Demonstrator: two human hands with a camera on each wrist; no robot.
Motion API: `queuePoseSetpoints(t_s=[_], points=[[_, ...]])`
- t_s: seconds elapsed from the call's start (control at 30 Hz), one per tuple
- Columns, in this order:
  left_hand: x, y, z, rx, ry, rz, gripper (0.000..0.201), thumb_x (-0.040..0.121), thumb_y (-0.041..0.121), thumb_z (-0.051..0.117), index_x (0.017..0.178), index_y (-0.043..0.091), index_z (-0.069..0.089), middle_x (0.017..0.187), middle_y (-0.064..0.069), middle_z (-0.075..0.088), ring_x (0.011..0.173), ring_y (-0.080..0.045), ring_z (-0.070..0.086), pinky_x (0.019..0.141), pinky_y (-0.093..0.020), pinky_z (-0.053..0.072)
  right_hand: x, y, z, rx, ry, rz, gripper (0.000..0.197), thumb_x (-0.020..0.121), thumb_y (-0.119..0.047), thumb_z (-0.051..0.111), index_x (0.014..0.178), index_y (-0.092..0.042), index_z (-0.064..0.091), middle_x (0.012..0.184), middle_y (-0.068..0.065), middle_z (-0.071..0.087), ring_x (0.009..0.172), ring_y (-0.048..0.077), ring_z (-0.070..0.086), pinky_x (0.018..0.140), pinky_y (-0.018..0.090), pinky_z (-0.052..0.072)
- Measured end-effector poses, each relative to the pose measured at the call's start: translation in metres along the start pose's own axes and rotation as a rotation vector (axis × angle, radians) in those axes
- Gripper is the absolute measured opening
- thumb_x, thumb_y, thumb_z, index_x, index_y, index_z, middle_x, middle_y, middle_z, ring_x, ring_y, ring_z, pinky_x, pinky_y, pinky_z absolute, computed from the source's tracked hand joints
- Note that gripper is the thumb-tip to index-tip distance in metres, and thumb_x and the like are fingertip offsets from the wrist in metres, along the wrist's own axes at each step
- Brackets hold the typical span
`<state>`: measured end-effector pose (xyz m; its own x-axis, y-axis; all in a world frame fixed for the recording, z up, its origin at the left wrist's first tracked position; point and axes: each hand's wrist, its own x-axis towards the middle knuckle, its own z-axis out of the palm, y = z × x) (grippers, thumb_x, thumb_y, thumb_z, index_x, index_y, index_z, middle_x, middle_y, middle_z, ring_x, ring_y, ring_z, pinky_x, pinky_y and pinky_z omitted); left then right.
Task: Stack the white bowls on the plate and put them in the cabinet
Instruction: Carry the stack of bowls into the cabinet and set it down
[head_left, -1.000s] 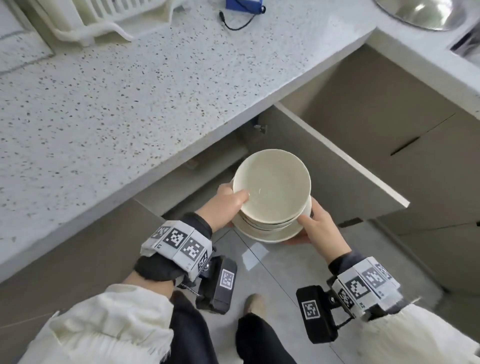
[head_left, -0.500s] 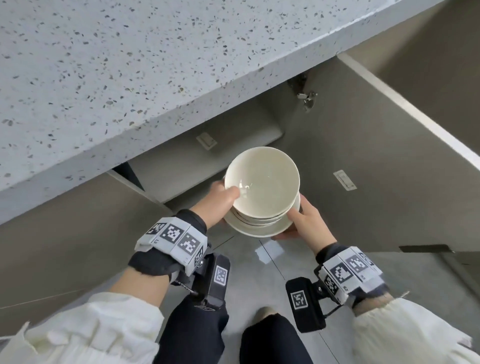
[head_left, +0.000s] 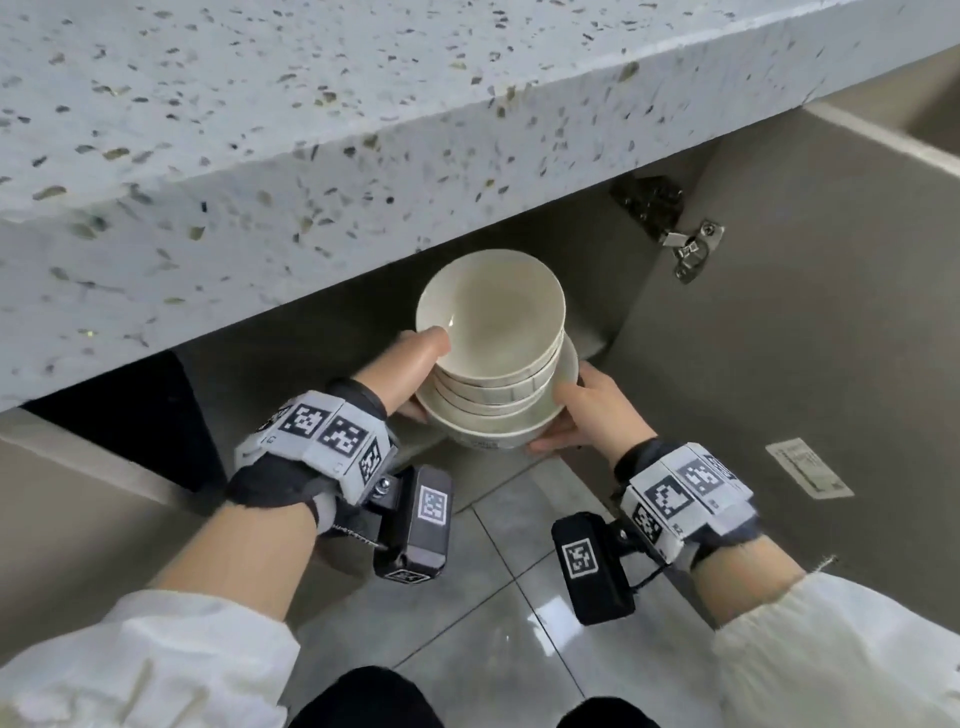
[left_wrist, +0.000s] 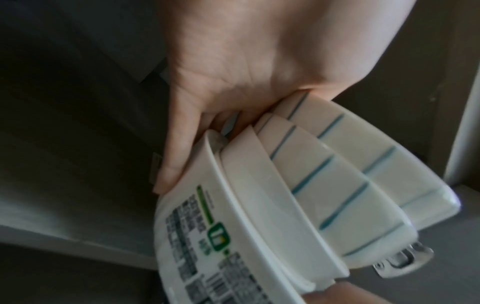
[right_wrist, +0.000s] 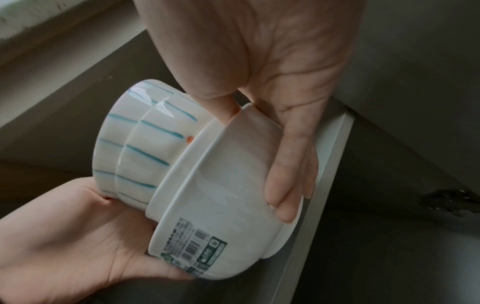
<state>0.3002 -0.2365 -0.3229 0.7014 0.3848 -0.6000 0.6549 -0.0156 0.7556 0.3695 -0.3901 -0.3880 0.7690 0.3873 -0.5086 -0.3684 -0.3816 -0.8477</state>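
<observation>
Nested white bowls (head_left: 491, 322) with blue stripes on their sides sit in a deep white plate (head_left: 488, 434) that bears a barcode label. I hold the stack with both hands at the mouth of the open cabinet (head_left: 322, 338), under the counter edge. My left hand (head_left: 421, 374) grips the left side, with the thumb over the top bowl's rim and the fingers (left_wrist: 168, 170) under the plate (left_wrist: 207, 226). My right hand (head_left: 561, 421) grips the right side, thumb on the plate's rim, fingers (right_wrist: 285, 185) beneath the plate (right_wrist: 221, 195). The stack is tilted a little.
The speckled countertop (head_left: 260, 130) overhangs the opening just above the bowls. The cabinet door (head_left: 779, 364) stands open on the right, with its metal hinge (head_left: 685, 249) near the stack. Grey floor tiles (head_left: 493, 597) and my knees lie below. The cabinet's inside is dark.
The stack has moved forward, from in front of the open door to the cabinet's mouth under the counter. My view has dropped lower. Both hands keep the same grip.
</observation>
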Motion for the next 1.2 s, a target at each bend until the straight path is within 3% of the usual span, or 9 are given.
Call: queuePoseSetpoints(t_s=[0.13,0.23,0.3,0.37,0.47,0.57,0.8,1.07,1.2], points=[[0.027,-0.003,-0.001,-0.015,0.017,0.040,0.034,0.093,0.020,0.035,0.126,0.014,0.038,0.091,-0.003,0.045,0.091,-0.025,0.046,0.095,-0.050,0.048,0.027,-0.001,0.003,0.076,-0.018,-0.015,0.018,0.089,-0.011,0.043,0.106,-0.009,0.051,0.086,0.014,0.063,0.048,0.023,0.066,0.051,0.031,0.059],[0.045,-0.006,0.001,-0.018,0.041,0.057,0.043,0.093,0.020,0.034,0.135,0.009,0.034,0.101,-0.008,0.044,0.099,-0.030,0.043,0.098,-0.052,0.046,0.047,0.005,0.007,0.090,-0.030,-0.014,0.034,0.090,-0.014,0.044,0.123,-0.005,0.045,0.098,0.025,0.063,0.040,0.023,0.065,0.048,0.028,0.059],[0.053,-0.008,0.003,-0.023,0.060,0.077,0.044,0.093,0.018,0.032,0.135,0.007,0.035,0.089,-0.006,0.045,0.099,-0.030,0.042,0.098,-0.053,0.046,0.058,0.009,0.008,0.110,-0.040,-0.018,0.039,0.091,-0.014,0.042,0.129,-0.005,0.041,0.103,0.029,0.062,0.040,0.026,0.065,0.047,0.028,0.059],[0.060,-0.009,0.004,-0.033,0.079,0.094,0.044,0.093,0.019,0.032,0.135,0.007,0.035,0.088,-0.006,0.045,0.100,-0.031,0.042,0.098,-0.052,0.046,0.066,0.011,0.008,0.127,-0.045,-0.034,0.041,0.091,-0.014,0.043,0.131,-0.005,0.040,0.111,0.031,0.061,0.044,0.027,0.066,0.048,0.028,0.059],[0.063,-0.008,0.006,-0.047,0.100,0.116,0.047,0.093,0.022,0.032,0.138,0.008,0.032,0.113,-0.012,0.042,0.112,-0.036,0.044,0.100,-0.053,0.045,0.074,0.012,0.006,0.178,-0.077,-0.056,0.043,0.090,-0.012,0.045,0.132,-0.005,0.041,0.122,0.030,0.058,0.054,0.031,0.067,0.051,0.029,0.060],[0.068,-0.009,0.012,-0.116,0.127,0.172,0.048,0.093,0.027,0.035,0.139,0.011,0.031,0.133,-0.015,0.042,0.105,-0.028,0.042,0.093,-0.042,0.044,0.081,0.012,0.005,0.223,-0.089,-0.070,0.046,0.088,-0.007,0.048,0.133,-0.005,0.039,0.130,0.026,0.053,0.091,0.045,0.065,0.062,0.035,0.062],[0.076,-0.013,0.021,-0.188,0.164,0.251,0.077,0.087,0.052,0.047,0.148,0.018,0.014,0.155,-0.006,0.024,0.140,-0.027,0.028,0.115,-0.050,0.025,0.095,0.009,0.016,0.434,-0.088,-0.058,0.048,0.095,-0.036,0.040,0.139,-0.018,0.031,0.146,0.021,0.033,0.119,0.049,0.050,0.042,0.028,0.057],[0.090,-0.017,0.018,-0.194,0.163,0.311,0.069,0.089,0.052,0.042,0.147,0.022,0.020,0.152,-0.005,0.031,0.137,-0.026,0.033,0.114,-0.049,0.027,0.107,0.008,0.025,0.442,-0.030,-0.088,0.050,0.094,-0.041,0.036,0.140,-0.021,0.030,0.149,0.016,0.030,0.127,0.045,0.042,0.040,0.032,0.057],[0.089,-0.018,0.017,-0.228,0.162,0.261,0.073,0.088,0.050,0.046,0.148,0.021,0.016,0.152,-0.007,0.030,0.138,-0.027,0.032,0.115,-0.049,0.027,0.094,0.008,0.024,0.398,-0.032,-0.060,0.049,0.095,-0.042,0.034,0.139,-0.020,0.031,0.144,0.020,0.039,0.116,0.045,0.054,0.055,0.030,0.060]])
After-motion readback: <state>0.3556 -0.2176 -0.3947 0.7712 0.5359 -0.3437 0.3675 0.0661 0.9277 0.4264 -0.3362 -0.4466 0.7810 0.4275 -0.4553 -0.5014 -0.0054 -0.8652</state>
